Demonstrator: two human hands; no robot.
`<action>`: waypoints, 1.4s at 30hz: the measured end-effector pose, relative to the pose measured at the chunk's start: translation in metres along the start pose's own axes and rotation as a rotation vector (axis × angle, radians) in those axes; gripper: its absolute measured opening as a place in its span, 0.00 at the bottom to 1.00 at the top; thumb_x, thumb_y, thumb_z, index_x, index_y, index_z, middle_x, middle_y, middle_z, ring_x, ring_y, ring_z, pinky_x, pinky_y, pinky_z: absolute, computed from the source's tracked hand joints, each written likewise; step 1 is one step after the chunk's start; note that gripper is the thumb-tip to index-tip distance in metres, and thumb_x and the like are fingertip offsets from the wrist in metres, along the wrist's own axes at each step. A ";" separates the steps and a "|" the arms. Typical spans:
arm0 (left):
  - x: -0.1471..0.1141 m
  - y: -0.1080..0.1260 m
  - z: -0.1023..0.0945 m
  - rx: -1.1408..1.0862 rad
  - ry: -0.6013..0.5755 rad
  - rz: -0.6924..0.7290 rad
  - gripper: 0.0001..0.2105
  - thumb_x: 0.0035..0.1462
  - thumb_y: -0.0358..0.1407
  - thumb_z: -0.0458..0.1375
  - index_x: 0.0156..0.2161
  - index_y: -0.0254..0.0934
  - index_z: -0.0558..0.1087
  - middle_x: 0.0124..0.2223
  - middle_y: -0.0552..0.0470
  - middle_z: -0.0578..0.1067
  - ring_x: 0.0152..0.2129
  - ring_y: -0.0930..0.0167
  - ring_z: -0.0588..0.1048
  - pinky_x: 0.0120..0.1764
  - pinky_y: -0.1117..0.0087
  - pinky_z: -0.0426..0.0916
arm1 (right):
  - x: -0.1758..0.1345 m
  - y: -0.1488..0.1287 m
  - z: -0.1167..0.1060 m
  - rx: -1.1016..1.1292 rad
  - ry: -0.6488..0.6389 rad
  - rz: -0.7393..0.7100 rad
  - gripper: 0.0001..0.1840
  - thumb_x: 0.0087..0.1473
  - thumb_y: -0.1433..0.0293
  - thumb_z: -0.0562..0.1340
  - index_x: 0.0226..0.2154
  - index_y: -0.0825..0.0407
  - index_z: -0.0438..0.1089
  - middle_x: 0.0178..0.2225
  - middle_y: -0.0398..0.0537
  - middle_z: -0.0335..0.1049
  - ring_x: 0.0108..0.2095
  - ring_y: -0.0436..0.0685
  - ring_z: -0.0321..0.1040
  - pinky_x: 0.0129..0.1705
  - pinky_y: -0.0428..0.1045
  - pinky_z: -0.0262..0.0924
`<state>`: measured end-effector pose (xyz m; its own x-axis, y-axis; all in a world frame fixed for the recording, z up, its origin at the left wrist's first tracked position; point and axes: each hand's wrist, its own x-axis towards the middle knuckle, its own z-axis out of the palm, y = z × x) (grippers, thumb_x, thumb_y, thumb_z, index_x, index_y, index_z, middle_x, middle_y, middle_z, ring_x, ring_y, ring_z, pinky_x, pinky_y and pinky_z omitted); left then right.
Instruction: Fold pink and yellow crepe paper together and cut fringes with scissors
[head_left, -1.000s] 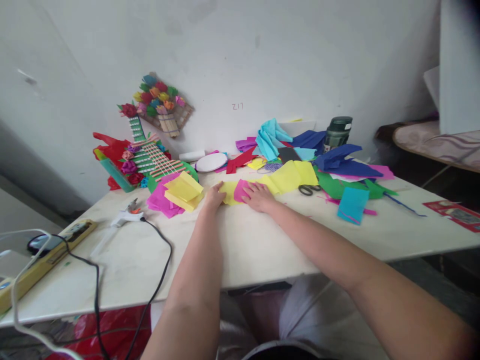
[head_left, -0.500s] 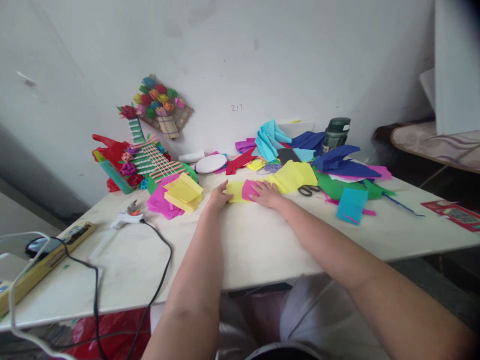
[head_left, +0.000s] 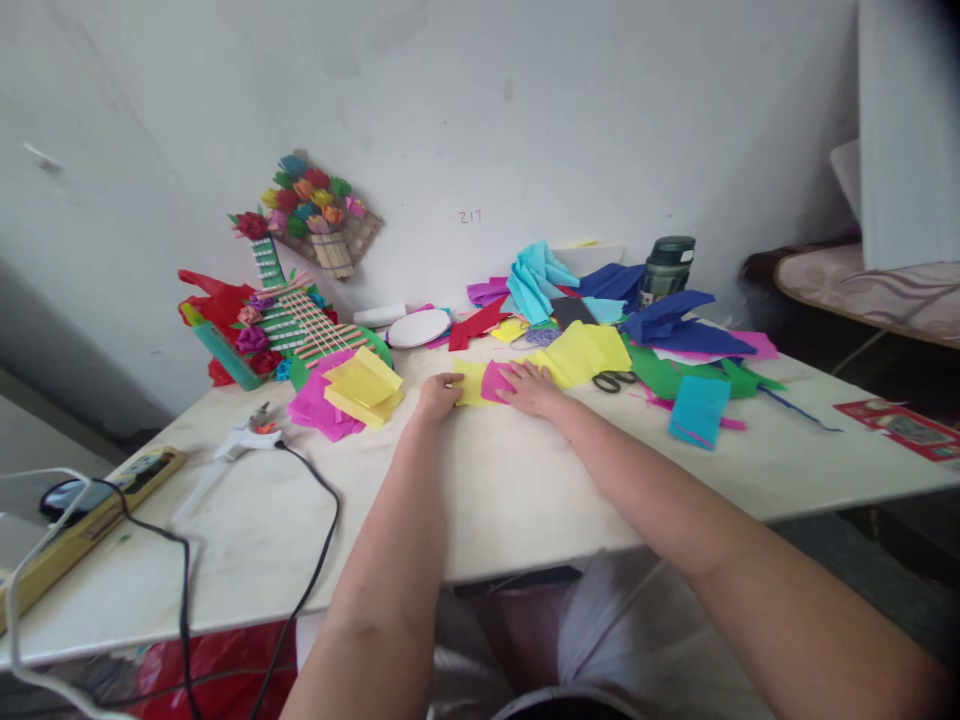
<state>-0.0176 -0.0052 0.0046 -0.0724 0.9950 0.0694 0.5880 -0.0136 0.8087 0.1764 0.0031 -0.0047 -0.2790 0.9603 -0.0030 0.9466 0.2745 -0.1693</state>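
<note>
A strip of yellow crepe paper lies flat on the table, with a small pink paper piece on top of it. My left hand is closed at the strip's left end, its thumb and fingers together on the edge. Flat over the pink piece rests my right hand, fingers spread and pressing down. Beyond it the yellow paper continues to the right in a loose, wavy stretch. Black-handled scissors lie beside that stretch, their blades hidden under the paper.
Left of my hands are folded yellow sheets on magenta paper, a glue gun with its black cord, and a power strip. A paper-flower guitar leans behind. Colored paper scraps and a dark bottle stand along the wall.
My left thumb and fingers have come together on the end of the yellow strip. My right hand stays flat on the pink piece. The view has shifted slightly.
</note>
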 end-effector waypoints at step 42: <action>-0.003 -0.007 -0.007 -0.388 -0.255 0.023 0.29 0.37 0.22 0.57 0.51 0.30 0.68 0.23 0.56 0.67 0.19 0.78 0.65 0.25 0.76 0.60 | -0.013 -0.029 -0.010 -0.161 0.412 -0.317 0.19 0.59 0.69 0.46 0.47 0.54 0.66 0.43 0.56 0.67 0.45 0.60 0.58 0.43 0.52 0.47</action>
<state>-0.0273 -0.0091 0.0029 0.1659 0.9860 -0.0166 0.2388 -0.0239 0.9708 0.1544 -0.0164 0.0101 -0.4989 0.7603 0.4161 0.8481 0.5271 0.0537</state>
